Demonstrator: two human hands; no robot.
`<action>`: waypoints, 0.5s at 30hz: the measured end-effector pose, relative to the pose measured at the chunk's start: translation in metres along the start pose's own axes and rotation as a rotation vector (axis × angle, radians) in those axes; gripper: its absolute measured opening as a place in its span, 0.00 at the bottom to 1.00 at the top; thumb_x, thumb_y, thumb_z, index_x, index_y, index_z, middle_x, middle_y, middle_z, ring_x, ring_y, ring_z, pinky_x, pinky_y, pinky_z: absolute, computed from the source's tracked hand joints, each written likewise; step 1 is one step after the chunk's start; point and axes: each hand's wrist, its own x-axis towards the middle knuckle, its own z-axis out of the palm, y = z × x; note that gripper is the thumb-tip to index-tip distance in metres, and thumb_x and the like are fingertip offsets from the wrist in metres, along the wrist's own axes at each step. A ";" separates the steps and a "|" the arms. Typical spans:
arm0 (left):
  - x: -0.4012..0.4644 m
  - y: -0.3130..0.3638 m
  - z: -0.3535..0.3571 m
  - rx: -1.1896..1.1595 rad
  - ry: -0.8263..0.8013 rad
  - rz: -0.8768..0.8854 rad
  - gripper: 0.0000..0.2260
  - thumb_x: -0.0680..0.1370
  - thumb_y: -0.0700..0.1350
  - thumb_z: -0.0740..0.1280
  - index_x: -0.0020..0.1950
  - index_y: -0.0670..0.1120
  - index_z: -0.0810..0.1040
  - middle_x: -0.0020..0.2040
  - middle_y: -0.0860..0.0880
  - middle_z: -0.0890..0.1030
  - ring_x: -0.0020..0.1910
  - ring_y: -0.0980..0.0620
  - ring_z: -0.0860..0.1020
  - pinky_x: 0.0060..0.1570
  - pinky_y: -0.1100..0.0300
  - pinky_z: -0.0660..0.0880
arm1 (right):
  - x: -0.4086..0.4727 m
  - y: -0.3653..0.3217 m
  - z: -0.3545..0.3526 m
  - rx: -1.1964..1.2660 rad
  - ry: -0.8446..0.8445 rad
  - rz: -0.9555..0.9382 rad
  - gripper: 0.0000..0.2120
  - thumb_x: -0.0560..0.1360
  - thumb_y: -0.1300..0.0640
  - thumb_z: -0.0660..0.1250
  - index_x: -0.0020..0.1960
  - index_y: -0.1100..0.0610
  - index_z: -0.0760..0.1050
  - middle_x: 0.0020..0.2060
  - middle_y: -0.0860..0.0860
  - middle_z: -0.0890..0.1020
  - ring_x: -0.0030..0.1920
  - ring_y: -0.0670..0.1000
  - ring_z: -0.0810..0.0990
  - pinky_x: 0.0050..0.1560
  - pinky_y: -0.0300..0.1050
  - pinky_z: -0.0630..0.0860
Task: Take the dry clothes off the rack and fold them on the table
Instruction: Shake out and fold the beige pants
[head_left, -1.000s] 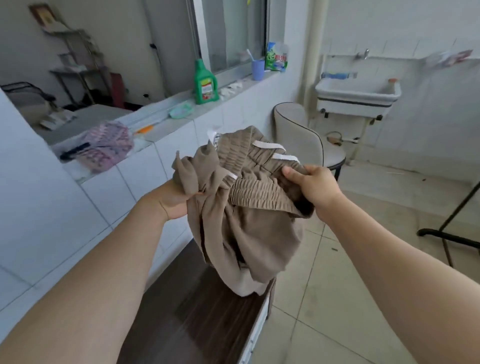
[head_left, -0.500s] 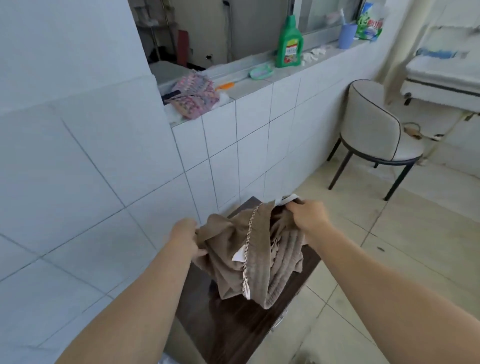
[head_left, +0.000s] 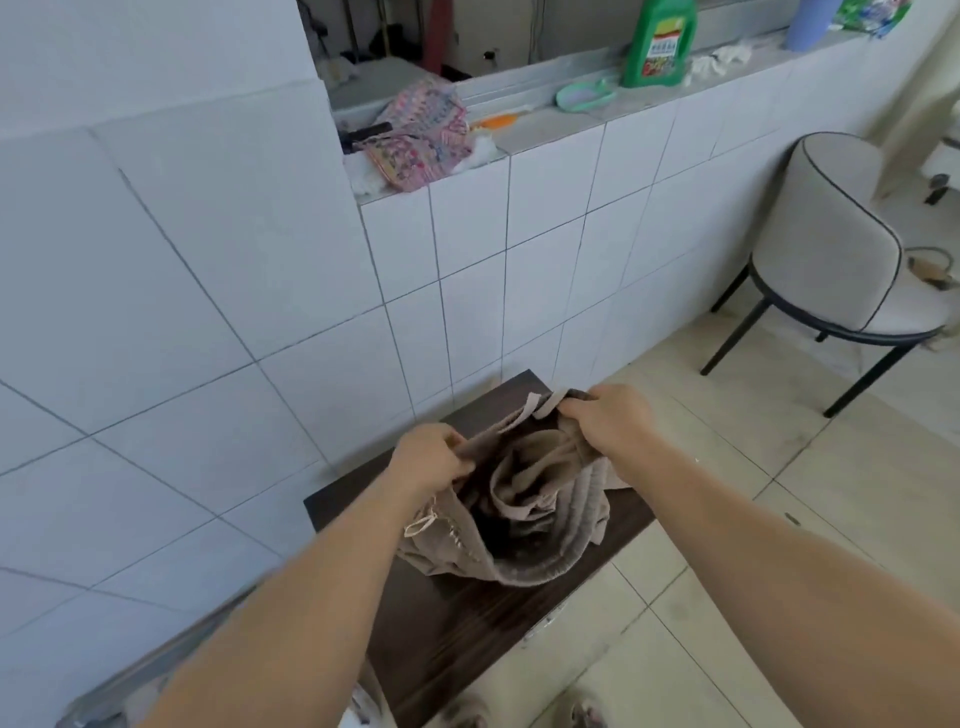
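Lower centre of head view: brown garment (head_left: 524, 514) was bunched on the dark wooden table (head_left: 457, 623), waistband pulled open between both hands.
left hand: left hand (head_left: 428, 460) was closed around the garment's left edge, fingers curled into the fabric, centre-left of the pile.
right hand: right hand (head_left: 613, 418) was clenched on the far right part of the waistband, just above the pile.
garment: ribbed elastic band ran along the near and right side; a pale drawstring (head_left: 421, 525) hung at its left edge; two pale straps stuck up by the right hand; the lower part rested on the tabletop.
table: stood against the white tiled wall (head_left: 208, 312), narrow, running from bottom centre up to mid frame.
ledge, upper centre: pink patterned cloth (head_left: 423, 137) lay bunched on the tiled ledge; green bottle (head_left: 660, 44) stood to its right; a pale green dish (head_left: 584, 96) lay between them.
upper right: blue cup (head_left: 808, 23) on the ledge, partly cut off by the frame edge.
right side: cream chair (head_left: 841, 249) with black legs stood on the tiled floor, well apart from the table.
bottom edge: blurred, could not tell details.
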 end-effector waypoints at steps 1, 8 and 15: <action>0.007 0.006 -0.010 -0.084 -0.013 -0.004 0.09 0.74 0.40 0.71 0.54 0.45 0.80 0.51 0.46 0.81 0.53 0.46 0.79 0.52 0.54 0.74 | 0.004 0.000 -0.005 -0.071 0.009 -0.025 0.11 0.72 0.53 0.68 0.34 0.57 0.74 0.30 0.51 0.78 0.36 0.52 0.77 0.34 0.42 0.70; 0.018 0.026 -0.040 -1.246 -0.088 -0.384 0.10 0.80 0.32 0.59 0.44 0.39 0.78 0.37 0.43 0.81 0.33 0.49 0.80 0.31 0.58 0.79 | 0.026 0.007 -0.007 -0.181 -0.383 -0.380 0.22 0.69 0.58 0.73 0.56 0.53 0.64 0.46 0.49 0.76 0.44 0.49 0.76 0.45 0.43 0.73; 0.010 -0.021 -0.013 -0.128 -0.111 -0.193 0.16 0.69 0.44 0.77 0.54 0.47 0.77 0.50 0.49 0.79 0.50 0.49 0.76 0.46 0.56 0.72 | 0.039 0.050 0.010 -0.621 -0.122 -0.604 0.09 0.75 0.65 0.58 0.43 0.53 0.63 0.37 0.49 0.70 0.35 0.54 0.71 0.34 0.51 0.68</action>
